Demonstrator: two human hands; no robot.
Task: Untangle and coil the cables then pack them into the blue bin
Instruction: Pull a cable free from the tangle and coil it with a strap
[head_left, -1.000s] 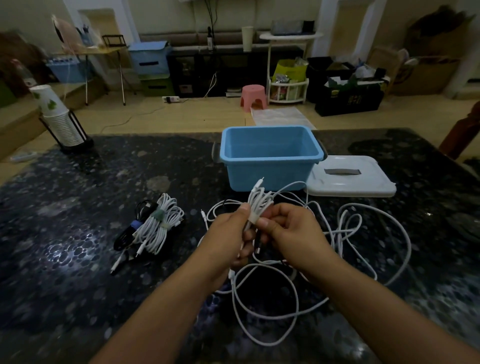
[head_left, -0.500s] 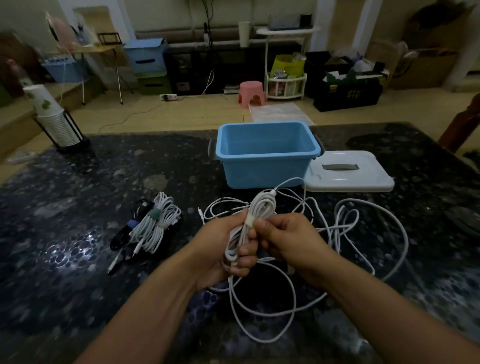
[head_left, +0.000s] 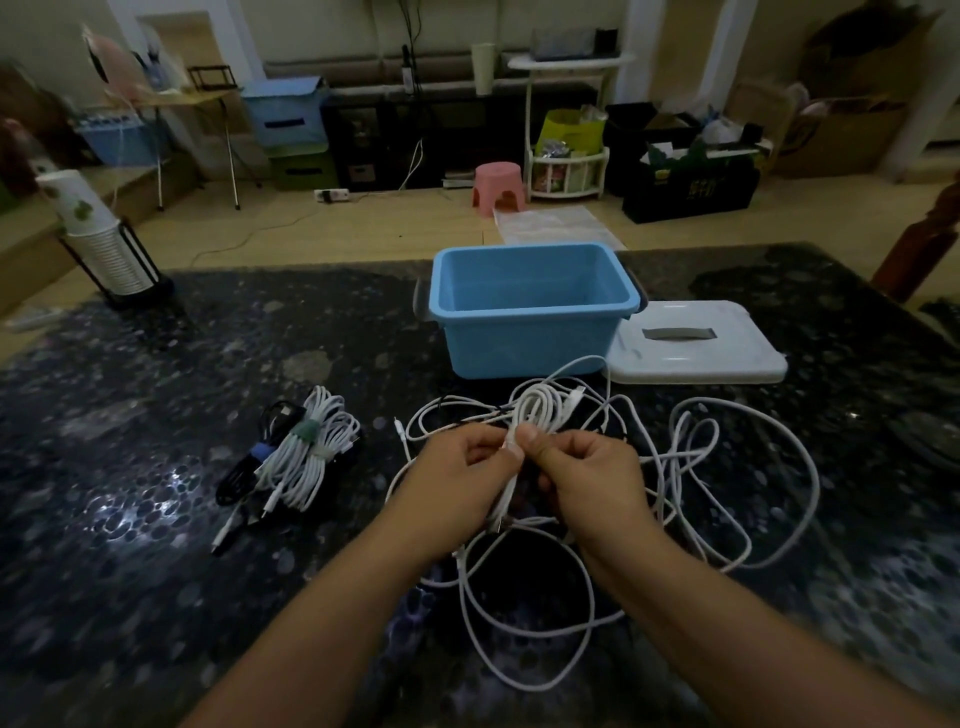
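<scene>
**Both hands pinching a folded white cable bundle above the table**

The left hand (head_left: 457, 480) and right hand (head_left: 587, 480) meet at a folded white cable bundle (head_left: 537, 410). The fingers of both hands are curled, and the thumbs and forefingers pinch the bundle where it narrows. The bundle's loops rise above the thumbs; its lower strands hang between the palms.

Loose white cable (head_left: 727, 467) spreads in tangled loops over the dark speckled table (head_left: 156, 545), beneath the hands and out to the right.

The blue bin (head_left: 530, 312) stands open just beyond the hands, with no cable visible inside. Its white lid (head_left: 696, 348) lies flat against the bin's right side.

To the left, well apart from the hands, lies a tied bundle of white cables (head_left: 317, 457) touching a black cable (head_left: 249, 467).
</scene>
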